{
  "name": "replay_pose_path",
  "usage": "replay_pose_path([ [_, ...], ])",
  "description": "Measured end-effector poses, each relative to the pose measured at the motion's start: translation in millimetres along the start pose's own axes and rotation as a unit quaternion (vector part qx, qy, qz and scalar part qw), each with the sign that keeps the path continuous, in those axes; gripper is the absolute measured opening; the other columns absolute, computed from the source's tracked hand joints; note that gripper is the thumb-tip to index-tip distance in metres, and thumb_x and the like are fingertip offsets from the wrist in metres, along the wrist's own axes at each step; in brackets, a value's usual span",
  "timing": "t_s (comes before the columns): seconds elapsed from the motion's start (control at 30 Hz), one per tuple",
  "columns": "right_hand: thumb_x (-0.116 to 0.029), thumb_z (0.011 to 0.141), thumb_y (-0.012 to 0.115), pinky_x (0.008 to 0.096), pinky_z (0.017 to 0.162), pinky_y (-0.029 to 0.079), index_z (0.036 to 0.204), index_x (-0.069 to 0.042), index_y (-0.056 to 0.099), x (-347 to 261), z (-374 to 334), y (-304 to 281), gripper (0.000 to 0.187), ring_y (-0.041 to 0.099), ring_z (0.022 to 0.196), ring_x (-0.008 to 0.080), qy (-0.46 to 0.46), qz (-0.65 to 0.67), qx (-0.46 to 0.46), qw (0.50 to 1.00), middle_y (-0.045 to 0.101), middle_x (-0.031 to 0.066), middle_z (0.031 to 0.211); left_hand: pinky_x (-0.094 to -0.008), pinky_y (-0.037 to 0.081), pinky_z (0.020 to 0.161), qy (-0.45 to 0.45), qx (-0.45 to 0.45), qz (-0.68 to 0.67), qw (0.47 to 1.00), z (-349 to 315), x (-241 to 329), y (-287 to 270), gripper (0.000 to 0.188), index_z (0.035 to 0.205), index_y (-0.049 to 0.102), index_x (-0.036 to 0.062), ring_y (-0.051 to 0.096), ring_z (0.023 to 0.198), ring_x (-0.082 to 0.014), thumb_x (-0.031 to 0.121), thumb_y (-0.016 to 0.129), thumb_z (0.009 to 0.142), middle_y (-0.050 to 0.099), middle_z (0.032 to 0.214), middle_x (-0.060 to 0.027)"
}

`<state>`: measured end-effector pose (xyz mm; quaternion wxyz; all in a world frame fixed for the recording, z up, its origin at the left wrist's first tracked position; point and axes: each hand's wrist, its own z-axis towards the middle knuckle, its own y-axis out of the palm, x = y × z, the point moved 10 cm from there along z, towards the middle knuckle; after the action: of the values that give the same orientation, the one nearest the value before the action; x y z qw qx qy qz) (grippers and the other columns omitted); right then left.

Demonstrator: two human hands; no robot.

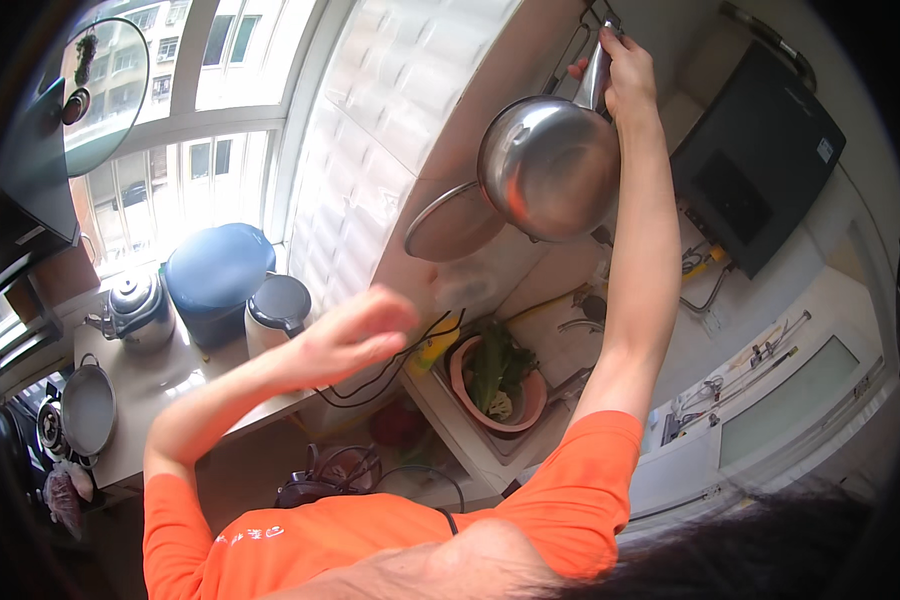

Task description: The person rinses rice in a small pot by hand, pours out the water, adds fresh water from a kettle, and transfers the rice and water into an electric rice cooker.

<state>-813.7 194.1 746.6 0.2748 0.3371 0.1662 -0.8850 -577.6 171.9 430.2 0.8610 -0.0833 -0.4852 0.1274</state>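
Note:
High against the wall, a shiny stainless steel saucepan (550, 165) hangs with its rounded base facing me. My right hand (630, 75) is closed round its handle, close to the wire hooks (588, 25) at the handle's top end. Whether the handle rests on a hook cannot be made out. Partly behind the saucepan is a round, metal-rimmed item (455, 225), flat and greyish. My left hand (355, 335) is raised over the counter side, slightly blurred, its fingers stretched out and holding nothing.
A metal kettle (138, 305), a blue lidded bin (218, 275) and a dark-lidded jug (278, 302) stand on the left counter (160, 385), beside a grey pan (88, 410). Leafy greens fill a reddish basin (532, 405) in the sink. A black wall unit (760, 160) hangs right.

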Motion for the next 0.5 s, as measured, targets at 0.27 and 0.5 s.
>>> replay_pose_path([
  [0.27,-0.016,0.084,0.051,0.0495,0.053,0.052,0.089,0.005,0.049,22,15,12,0.022,0.053,0.054,0.0248,0.018,0.043,-0.039,0.998,0.049,0.011,0.068,-0.0402,0.032,0.093,0.277,0.269,0.44,0.811,120,128,-30,0.071,0.122,0.036,0.0226,0.029,0.113,-0.0359,0.02,0.071,0.06,0.022,0.126,-0.0151],
  [0.5,-0.03,0.082,0.052,0.0472,0.061,0.05,0.096,-0.003,0.055,35,23,8,0.03,0.058,0.06,0.0246,-0.008,0.014,-0.063,0.998,0.059,0.0101,0.075,-0.0461,0.038,0.084,0.248,0.243,0.397,0.85,149,121,-25,0.08,0.122,0.034,0.022,0.03,0.111,-0.0421,0.029,0.073,0.053,0.02,0.127,-0.0202],
])
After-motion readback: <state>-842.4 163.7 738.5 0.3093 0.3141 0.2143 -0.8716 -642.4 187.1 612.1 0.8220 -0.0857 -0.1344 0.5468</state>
